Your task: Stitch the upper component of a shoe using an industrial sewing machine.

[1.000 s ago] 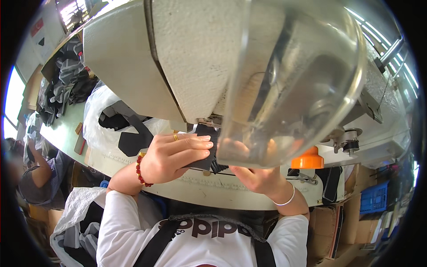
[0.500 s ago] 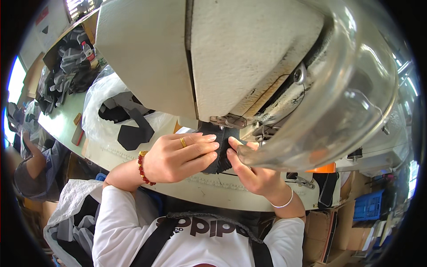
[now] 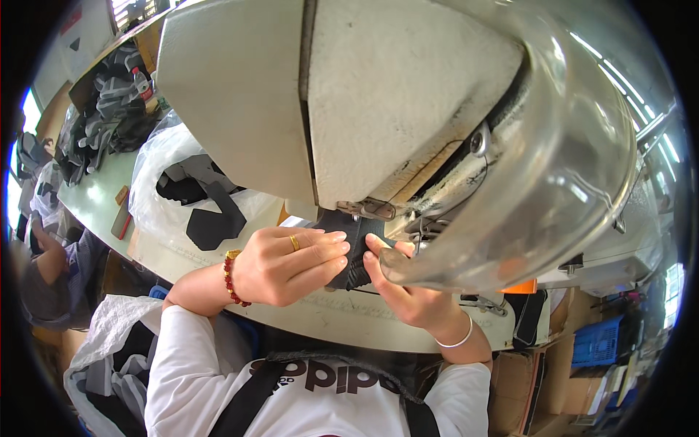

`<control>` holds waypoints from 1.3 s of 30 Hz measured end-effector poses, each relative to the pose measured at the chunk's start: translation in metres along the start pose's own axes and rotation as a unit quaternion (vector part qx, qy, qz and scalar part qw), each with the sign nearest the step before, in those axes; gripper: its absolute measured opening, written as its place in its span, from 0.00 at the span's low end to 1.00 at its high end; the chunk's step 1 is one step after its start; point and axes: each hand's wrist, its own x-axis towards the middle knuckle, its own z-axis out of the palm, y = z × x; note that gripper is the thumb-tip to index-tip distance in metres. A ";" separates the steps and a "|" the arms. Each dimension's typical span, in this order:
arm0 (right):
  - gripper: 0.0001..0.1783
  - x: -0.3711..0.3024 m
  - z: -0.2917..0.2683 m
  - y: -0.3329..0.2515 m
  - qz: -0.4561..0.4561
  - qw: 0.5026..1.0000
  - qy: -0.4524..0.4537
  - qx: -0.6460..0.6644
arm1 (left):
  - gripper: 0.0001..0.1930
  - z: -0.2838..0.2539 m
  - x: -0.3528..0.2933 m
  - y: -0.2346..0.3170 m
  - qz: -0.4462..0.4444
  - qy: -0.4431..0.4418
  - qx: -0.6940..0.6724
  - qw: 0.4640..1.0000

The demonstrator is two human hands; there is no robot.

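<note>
A dark grey, ribbed fabric piece (image 3: 354, 251) with a seam down its middle lies under the needle area of a cream sewing machine (image 3: 408, 95). My left hand (image 3: 284, 266), wearing a gold ring and a red bead bracelet, keeps its fingers pressed together on the fabric's left side; its thumb is hidden. On the opposite edge, my right hand (image 3: 411, 295) pinches the fabric between thumb and forefinger. Its other fingers are partly covered by the clear plastic guard (image 3: 539, 211). The metal presser foot (image 3: 357, 217) sits just beyond my fingertips.
Left of the machine, a clear plastic bag (image 3: 149, 186) holds dark cut pieces, one hexagon-ended piece (image 3: 212, 222) hanging out. A red-handled tool (image 3: 121, 218) lies farther left, near heaped grey fabric (image 3: 109, 109). Another person's arm (image 3: 51, 258) shows at far left. A blue crate (image 3: 595, 342) stands right.
The whole view has shifted slightly. Both hands stay on the fabric under the machine, with only a slight movement toward me.
</note>
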 end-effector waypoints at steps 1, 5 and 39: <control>0.10 0.000 -0.001 -0.001 0.002 1.000 -0.007 -0.001 | 0.08 -0.002 0.000 0.001 -0.011 -0.009 -0.006 1.000; 0.12 0.000 -0.003 -0.001 -0.007 0.998 -0.063 0.018 | 0.07 -0.002 0.000 0.004 0.006 -0.022 0.014 1.000; 0.19 -0.066 0.062 0.022 0.349 0.824 -0.024 0.446 | 0.14 0.026 -0.016 -0.012 -0.091 0.018 0.063 0.994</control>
